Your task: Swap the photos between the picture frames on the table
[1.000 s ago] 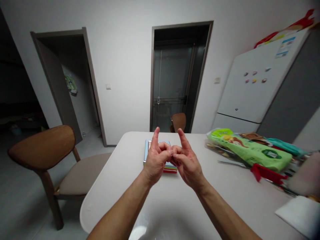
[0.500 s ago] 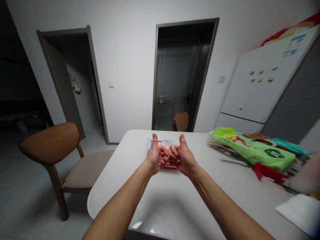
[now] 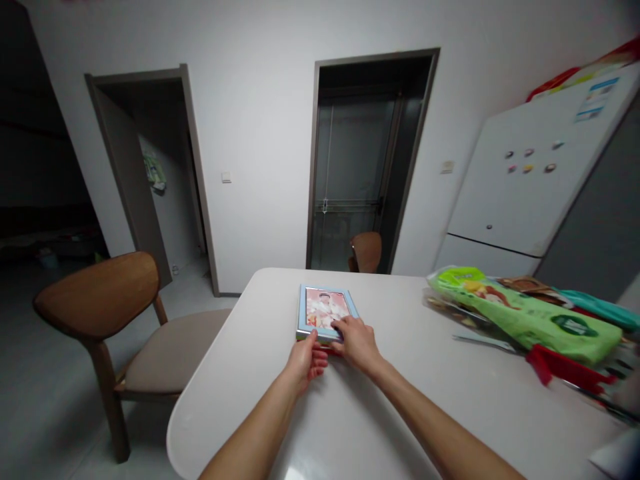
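A light blue photo frame [image 3: 325, 311] with a picture in it lies on top of a small stack on the white table [image 3: 400, 400]; something red shows under its near edge. My right hand [image 3: 356, 343] rests on the frame's near right corner, fingers curled over the edge. My left hand [image 3: 306, 360] is at the frame's near left edge with the thumb up against it and the fingers curled beneath. Both forearms reach in from the bottom.
A green snack bag [image 3: 520, 313] and other packets with a red item [image 3: 565, 370] lie on the table's right side. A wooden chair [image 3: 110, 313] stands to the left, another chair [image 3: 367, 250] behind the table, a white fridge [image 3: 540, 180] at right, and two doorways in the far wall.
My hands were raised together with thumbs up; they have dropped to the table and closed on the near edge of the photo frame.
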A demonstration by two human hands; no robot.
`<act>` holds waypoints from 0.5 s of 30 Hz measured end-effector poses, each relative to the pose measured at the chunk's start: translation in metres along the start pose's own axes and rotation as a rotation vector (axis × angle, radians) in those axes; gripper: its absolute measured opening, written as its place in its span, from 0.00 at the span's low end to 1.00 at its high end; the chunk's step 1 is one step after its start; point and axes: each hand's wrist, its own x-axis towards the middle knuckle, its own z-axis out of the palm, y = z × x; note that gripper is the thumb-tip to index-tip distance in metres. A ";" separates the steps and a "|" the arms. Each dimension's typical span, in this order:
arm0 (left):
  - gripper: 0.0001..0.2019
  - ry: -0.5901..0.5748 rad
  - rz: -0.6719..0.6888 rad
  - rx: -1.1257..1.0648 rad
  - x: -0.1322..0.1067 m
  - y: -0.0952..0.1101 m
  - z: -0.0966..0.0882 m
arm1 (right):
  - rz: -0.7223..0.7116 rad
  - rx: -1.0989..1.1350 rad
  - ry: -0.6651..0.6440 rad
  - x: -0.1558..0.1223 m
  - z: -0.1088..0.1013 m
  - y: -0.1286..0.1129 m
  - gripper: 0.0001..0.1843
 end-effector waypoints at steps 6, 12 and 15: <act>0.14 0.052 0.223 -0.081 -0.001 -0.025 0.009 | -0.148 -0.118 -0.073 -0.037 0.003 -0.006 0.14; 0.13 0.083 0.481 0.086 -0.060 -0.024 0.030 | 0.079 0.546 0.035 -0.068 -0.035 -0.015 0.25; 0.17 -0.078 0.880 0.514 -0.095 -0.024 0.033 | 0.323 1.007 0.128 -0.093 -0.063 -0.024 0.29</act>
